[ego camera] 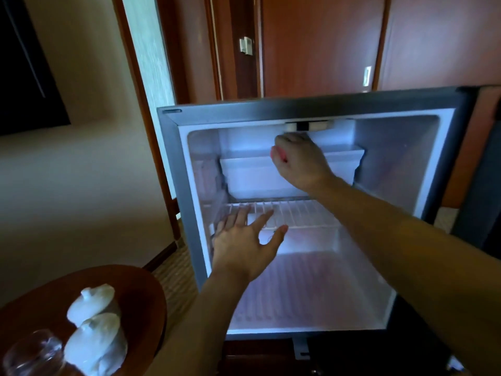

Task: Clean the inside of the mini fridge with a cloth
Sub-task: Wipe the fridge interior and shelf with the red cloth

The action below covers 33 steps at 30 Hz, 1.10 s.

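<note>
Fridge [173,185] faces camera | left hand [244,245] spread (flat) | right hand [298,161] curled, grip unclear

A cream wall [81,164] fills the left side, with a dark panel [24,66] hanging on it at the upper left. Behind stand reddish-brown wooden doors [320,44] and a wooden frame [141,104]. The floor has a patterned carpet [176,275]. At the lower left, a round wooden table [141,294] carries two white lidded cups [95,321] and a glass [32,354].
</note>
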### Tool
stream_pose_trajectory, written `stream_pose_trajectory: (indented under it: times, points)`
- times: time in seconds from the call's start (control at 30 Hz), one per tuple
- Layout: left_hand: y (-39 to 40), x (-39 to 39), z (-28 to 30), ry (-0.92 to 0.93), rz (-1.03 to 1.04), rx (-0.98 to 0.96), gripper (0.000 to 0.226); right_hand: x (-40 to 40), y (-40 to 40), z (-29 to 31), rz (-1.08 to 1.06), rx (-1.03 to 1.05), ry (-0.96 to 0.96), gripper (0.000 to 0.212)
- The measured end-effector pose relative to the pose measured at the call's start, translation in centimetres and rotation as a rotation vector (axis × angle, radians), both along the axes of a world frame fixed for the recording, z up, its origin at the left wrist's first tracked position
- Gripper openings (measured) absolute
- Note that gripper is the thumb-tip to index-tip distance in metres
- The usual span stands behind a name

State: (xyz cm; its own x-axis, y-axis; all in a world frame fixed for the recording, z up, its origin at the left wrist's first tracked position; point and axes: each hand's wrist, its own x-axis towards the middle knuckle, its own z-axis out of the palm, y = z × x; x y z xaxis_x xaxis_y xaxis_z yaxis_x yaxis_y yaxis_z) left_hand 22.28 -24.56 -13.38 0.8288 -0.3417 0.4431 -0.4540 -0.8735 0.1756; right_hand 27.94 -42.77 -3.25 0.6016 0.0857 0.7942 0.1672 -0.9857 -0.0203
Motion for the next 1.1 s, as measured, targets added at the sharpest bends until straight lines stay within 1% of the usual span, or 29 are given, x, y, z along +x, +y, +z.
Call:
stream_pose_trajectory:
  times: [0.1, 0.17, 0.23, 0.33, 0.43, 0.5, 0.57, 0.63, 0.7, 0.8, 0.9, 1.0, 1.1]
  points:
    - [0.1, -0.1, 0.0, -0.003, -0.002, -0.004, 0.064, -2.3, -5.6, -0.1, -0.156, 0.008, 0.010, 0.027]
    - [0.0, 0.0, -0.1, -0.005, -0.006, 0.000, 0.065, -3.2, -7.2, 0.1, -0.205, 0.022, 0.058, 0.031]
    - [0.1, 0.0, -0.2, -0.023, 0.000, -0.006, 0.065, -3.1, -7.1, 0.1, -0.239, 0.024, 0.090, 0.033]
    - [0.0, 0.0, -0.5, -0.058, 0.006, -0.009, 0.065, -2.2, -5.1, 0.1, -0.299, 0.053, 0.083, 0.034]
    - [0.0, 0.3, -0.8, -0.082, 0.012, -0.002, 0.065, -0.8, -1.1, -0.1, -0.206, -0.026, 0.108, 0.037]
    - [0.0, 0.4, -0.9, -0.096, 0.018, 0.009, 0.066, 0.3, 2.5, -0.1, -0.087, -0.025, 0.089, 0.033]
    - [0.0, 0.4, -0.8, -0.103, 0.014, 0.018, 0.068, 1.2, 6.6, -0.1, -0.016, -0.017, 0.066, 0.029]
    - [0.1, 0.2, -0.6, -0.112, 0.001, 0.020, 0.077, 1.9, 9.7, -0.2, 0.037, 0.004, 0.066, 0.030]
    - [0.1, 0.0, -0.4, -0.116, -0.008, -0.001, 0.084, 2.1, 10.3, -0.2, 0.071, 0.018, 0.071, 0.030]
    - [-0.1, 0.1, -0.5, -0.100, 0.024, 0.019, 0.073, 1.4, 7.0, 0.0, 0.059, -0.071, 0.077, 0.028]
    - [-0.2, 0.2, -0.5, -0.084, 0.035, 0.028, 0.066, 0.0, 1.3, 0.2, -0.024, 0.001, 0.087, 0.031]
    - [-0.1, 0.1, -0.5, -0.064, 0.021, 0.030, 0.070, -1.8, -4.4, 0.2, -0.175, 0.034, 0.117, 0.036]
    - [-0.1, 0.1, -0.5, -0.048, 0.019, 0.020, 0.073, -2.7, -6.6, 0.1, -0.283, 0.143, 0.100, 0.036]
